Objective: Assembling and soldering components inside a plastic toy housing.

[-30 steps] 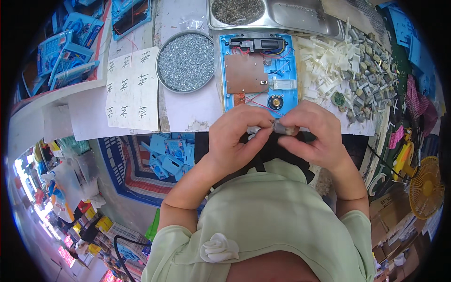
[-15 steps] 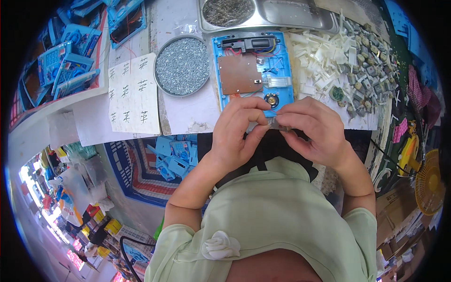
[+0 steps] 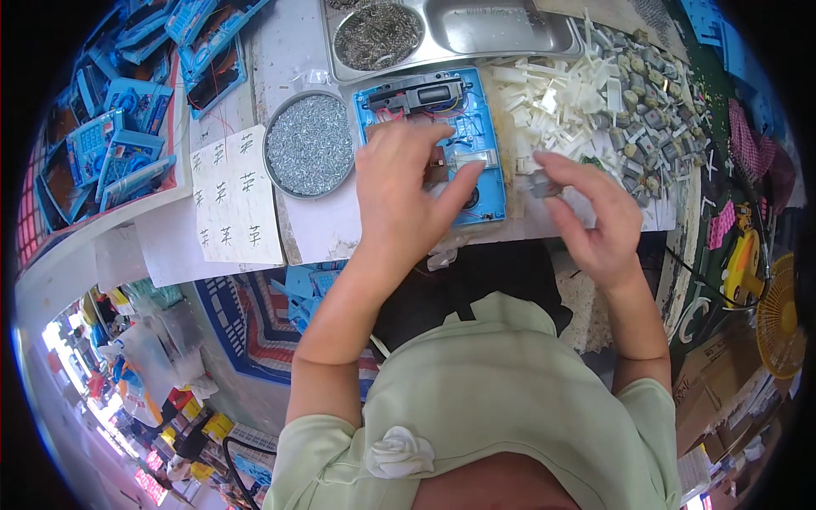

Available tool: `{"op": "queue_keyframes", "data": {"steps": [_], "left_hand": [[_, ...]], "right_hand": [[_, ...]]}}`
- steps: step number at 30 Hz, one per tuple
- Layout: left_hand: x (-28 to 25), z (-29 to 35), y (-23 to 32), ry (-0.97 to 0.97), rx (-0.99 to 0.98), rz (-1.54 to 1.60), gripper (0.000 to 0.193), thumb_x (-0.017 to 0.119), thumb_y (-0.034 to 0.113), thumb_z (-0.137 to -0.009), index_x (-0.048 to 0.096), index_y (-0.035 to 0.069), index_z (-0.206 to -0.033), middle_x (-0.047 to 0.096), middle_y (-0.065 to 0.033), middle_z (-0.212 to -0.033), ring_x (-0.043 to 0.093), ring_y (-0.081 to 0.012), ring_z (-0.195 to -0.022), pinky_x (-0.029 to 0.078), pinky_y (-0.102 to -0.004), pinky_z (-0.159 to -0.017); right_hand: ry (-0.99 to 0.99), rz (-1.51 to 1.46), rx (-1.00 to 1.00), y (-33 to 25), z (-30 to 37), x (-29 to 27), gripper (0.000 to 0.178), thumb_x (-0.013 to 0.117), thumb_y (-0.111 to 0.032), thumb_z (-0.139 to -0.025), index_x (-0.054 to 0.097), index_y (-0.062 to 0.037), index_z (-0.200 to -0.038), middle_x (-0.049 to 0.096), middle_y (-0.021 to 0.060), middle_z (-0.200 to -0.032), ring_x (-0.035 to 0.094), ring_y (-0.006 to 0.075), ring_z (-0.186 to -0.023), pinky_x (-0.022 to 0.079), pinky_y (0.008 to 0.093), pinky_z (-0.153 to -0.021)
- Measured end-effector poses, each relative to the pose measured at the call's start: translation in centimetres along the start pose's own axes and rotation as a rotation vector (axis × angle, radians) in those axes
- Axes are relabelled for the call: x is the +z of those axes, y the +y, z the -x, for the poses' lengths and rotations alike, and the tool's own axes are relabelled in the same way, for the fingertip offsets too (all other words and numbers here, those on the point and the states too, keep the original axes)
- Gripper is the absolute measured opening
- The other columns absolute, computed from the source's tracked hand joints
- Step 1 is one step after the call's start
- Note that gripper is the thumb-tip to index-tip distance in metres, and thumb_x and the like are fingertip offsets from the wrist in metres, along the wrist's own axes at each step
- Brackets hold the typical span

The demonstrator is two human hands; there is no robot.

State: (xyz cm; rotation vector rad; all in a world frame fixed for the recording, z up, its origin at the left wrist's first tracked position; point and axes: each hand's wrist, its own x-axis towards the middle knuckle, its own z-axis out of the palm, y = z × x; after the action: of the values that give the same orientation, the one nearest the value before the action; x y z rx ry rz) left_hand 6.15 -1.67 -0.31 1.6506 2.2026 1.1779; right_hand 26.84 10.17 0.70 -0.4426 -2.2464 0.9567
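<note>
My left hand (image 3: 406,191) lies flat, fingers apart, on the blue case (image 3: 484,127); right hand (image 3: 595,212) pinches a small motor (image 3: 539,184). Risk: loose pinch drops motor.

hands (image 3: 501,204) over blue casing (image 3: 480,119), screws (image 3: 308,144)

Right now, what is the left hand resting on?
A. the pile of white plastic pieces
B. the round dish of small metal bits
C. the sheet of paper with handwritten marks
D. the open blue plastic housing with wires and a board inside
D: the left hand lies flat over the open blue housing, beside the round dish.
</note>
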Motion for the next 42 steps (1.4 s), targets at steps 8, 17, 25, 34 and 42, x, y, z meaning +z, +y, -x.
{"op": "queue_keyframes", "data": {"steps": [8,17,25,34,42], "left_hand": [[0.0,-1.8,-0.4,-0.136,0.172,-0.147,0.029,0.084,0.023,-0.073,0.071,0.010,-0.095,0.057,-0.0021,-0.075,0.058,-0.0240,-0.074,0.040,-0.0396,-0.076],[-0.9,0.2,-1.8,-0.161,0.335,-0.055,0.018,0.081,0.012,-0.073,0.073,0.012,-0.090,0.062,-0.0015,-0.085,0.058,-0.0239,-0.083,0.042,-0.0386,-0.078],[-1.4,1.1,-1.9,-0.193,0.292,0.042,0.019,0.080,0.009,-0.074,0.074,0.011,-0.092,0.063,-0.0030,-0.090,0.059,-0.0244,-0.084,0.043,-0.0388,-0.076],[-3.2,1.3,-2.6,-0.103,0.236,0.159,0.021,0.078,0.006,-0.074,0.075,0.010,-0.094,0.065,-0.0041,-0.088,0.061,-0.0248,-0.082,0.045,-0.0367,-0.078],[-2.1,-1.3,-4.7,0.109,0.232,-0.013,0.011,0.077,0.009,-0.076,0.071,0.009,-0.085,0.063,-0.0033,-0.083,0.060,-0.0244,-0.077,0.045,-0.0366,-0.076]], "right_hand": [[0.115,-0.055,0.184,1.4,0.3,-0.9,0.031,0.073,0.003,-0.084,0.068,0.0030,-0.115,0.073,0.0148,-0.115,0.071,0.0219,-0.092,0.055,0.0291,-0.081],[-0.088,0.083,0.166,3.0,-5.3,2.3,0.024,0.074,-0.011,-0.081,0.070,-0.0051,-0.105,0.068,0.0111,-0.107,0.062,0.0325,-0.102,0.048,0.0397,-0.091],[-0.187,0.099,0.171,2.5,-6.6,3.3,0.023,0.074,-0.012,-0.080,0.070,-0.0054,-0.101,0.064,0.0104,-0.109,0.058,0.0327,-0.108,0.046,0.0403,-0.095],[-0.230,0.251,0.081,2.1,-7.2,4.4,0.023,0.076,-0.010,-0.078,0.070,-0.0076,-0.100,0.063,0.0064,-0.109,0.055,0.0309,-0.106,0.047,0.0401,-0.093],[-0.337,0.330,0.140,1.7,-8.1,3.9,0.025,0.076,-0.012,-0.079,0.071,-0.0055,-0.103,0.061,0.0110,-0.109,0.056,0.0324,-0.106,0.047,0.0414,-0.094]]}}
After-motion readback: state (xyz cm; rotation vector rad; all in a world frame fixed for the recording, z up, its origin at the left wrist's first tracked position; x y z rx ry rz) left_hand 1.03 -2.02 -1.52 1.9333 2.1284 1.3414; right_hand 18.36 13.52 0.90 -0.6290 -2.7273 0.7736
